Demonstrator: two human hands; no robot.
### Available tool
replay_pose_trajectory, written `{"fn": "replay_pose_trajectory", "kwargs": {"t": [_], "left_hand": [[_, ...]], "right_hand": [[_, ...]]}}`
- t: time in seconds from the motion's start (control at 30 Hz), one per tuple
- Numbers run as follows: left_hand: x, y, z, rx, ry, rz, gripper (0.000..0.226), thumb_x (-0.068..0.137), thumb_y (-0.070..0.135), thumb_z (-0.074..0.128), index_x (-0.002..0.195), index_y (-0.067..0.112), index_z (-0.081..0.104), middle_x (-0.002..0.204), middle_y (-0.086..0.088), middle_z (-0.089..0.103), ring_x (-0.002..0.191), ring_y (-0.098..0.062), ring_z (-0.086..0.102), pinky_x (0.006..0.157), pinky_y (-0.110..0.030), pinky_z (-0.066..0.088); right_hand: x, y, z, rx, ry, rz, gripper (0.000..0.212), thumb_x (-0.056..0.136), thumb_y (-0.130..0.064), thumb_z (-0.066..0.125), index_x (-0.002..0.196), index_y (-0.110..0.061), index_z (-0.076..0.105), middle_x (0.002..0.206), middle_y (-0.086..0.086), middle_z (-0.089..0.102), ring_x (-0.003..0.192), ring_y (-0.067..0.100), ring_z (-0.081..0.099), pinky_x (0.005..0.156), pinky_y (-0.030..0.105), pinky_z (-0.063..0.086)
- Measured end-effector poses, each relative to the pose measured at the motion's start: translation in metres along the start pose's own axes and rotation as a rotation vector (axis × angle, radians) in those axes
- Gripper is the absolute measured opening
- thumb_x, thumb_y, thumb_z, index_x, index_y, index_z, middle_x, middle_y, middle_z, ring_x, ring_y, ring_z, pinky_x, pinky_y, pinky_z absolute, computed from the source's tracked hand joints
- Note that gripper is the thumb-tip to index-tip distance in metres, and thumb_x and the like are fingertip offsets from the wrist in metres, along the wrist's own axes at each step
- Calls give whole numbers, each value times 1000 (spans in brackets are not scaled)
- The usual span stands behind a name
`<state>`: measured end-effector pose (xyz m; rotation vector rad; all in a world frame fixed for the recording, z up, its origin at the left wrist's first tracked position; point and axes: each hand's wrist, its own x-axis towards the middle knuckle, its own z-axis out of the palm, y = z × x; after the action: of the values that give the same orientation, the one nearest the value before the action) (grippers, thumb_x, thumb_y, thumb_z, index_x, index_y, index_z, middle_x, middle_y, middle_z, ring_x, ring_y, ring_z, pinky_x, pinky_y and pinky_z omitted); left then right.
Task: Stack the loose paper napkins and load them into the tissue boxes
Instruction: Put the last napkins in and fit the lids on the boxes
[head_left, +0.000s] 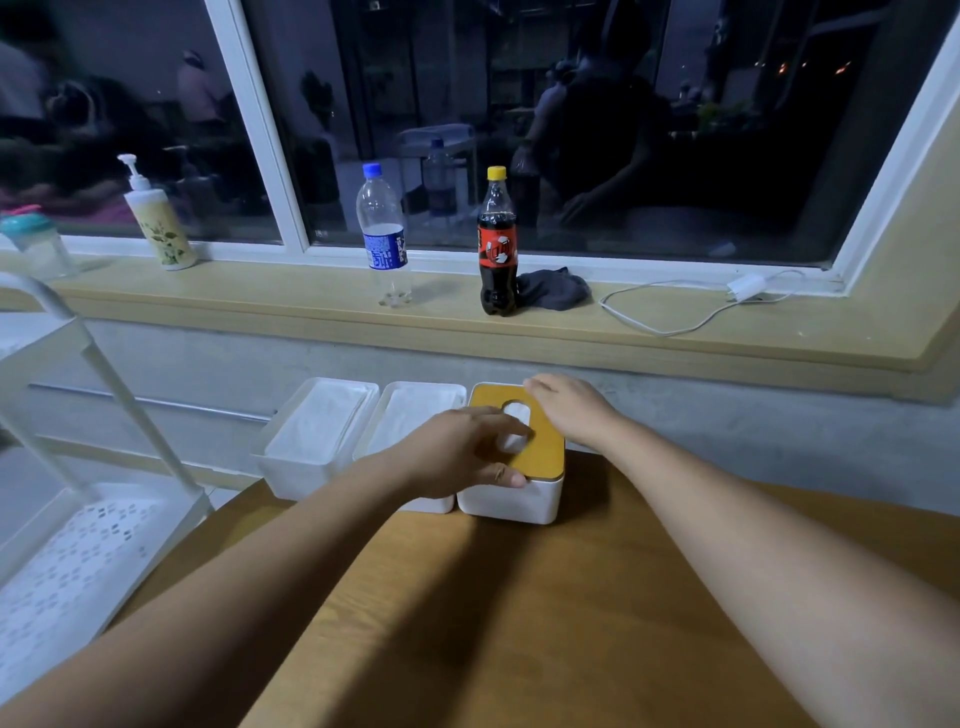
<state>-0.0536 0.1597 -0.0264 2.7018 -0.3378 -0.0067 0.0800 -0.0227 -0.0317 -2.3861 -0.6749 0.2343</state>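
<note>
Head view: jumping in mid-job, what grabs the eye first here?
The orange lid on the rightmost tissue box, at the table's far edge, stands out, with the left hand and right hand both resting on it. Beside it the middle box and left box sit open, filled with white napkins; a cola bottle stands on the windowsill behind.

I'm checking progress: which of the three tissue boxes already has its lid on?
The rightmost box: it alone carries a yellow lid with an oval slot. The middle box and left box stand open, napkins showing.
</note>
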Motion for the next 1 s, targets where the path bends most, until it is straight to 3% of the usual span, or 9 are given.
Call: {"fn": "replay_pose_trajectory", "kwargs": {"t": [0.07,0.17,0.23,0.4,0.57,0.77,0.87,1.0], "left_hand": [[1,2,1,-14,23,-26,71,84,61,85,146,35,62,111,16,60,96,-10,55,81,-27,41],[3,3,-2,-38,24,-65,81,81,58,88,152,36,57,127,14,65,106,-9,57,82,-19,42],[3,4,-3,-52,48,-65,81,78,57,91,150,36,60,126,11,67,104,-10,57,80,-12,41],[7,4,-7,58,39,-82,58,70,67,91,114,33,76,103,12,63,98,-14,56,82,-32,50],[16,13,-18,30,-116,-124,46,76,54,93,109,30,72,94,18,61,87,-5,55,68,-22,39],[22,17,-22,-10,-211,-194,43,73,53,97,97,37,66,96,15,66,90,-11,61,73,-29,45],[14,17,-18,-47,-122,-163,42,74,49,97,101,29,72,94,14,66,87,-9,59,70,-25,43],[-8,14,3,75,147,-36,39,79,54,90,105,26,79,94,11,63,93,-11,54,75,-29,45]], "right_hand": [[2,2,1,4,8,0,45,115,-41,38,143,-16,64,147,8,62,135,27,55,105,36,40],[7,4,7,-35,7,-3,41,114,-43,40,135,-17,65,143,8,62,130,26,56,100,36,41],[9,7,14,-73,4,-3,44,112,-48,44,139,-17,59,147,7,55,134,27,53,105,39,42],[8,10,24,-66,24,9,50,112,-50,40,145,-15,51,153,9,47,143,29,45,114,42,37],[6,12,24,-9,19,23,48,113,-50,37,144,-18,52,152,7,46,144,28,45,114,40,36],[-2,7,27,-159,41,18,63,109,-63,39,155,-20,41,156,7,40,145,32,41,115,47,38],[-3,1,26,-291,19,26,65,109,-63,36,157,-19,37,155,11,40,144,35,41,115,49,37],[-3,-7,26,-451,40,26,63,111,-61,28,154,-16,38,153,15,45,140,36,45,114,50,38]]}}
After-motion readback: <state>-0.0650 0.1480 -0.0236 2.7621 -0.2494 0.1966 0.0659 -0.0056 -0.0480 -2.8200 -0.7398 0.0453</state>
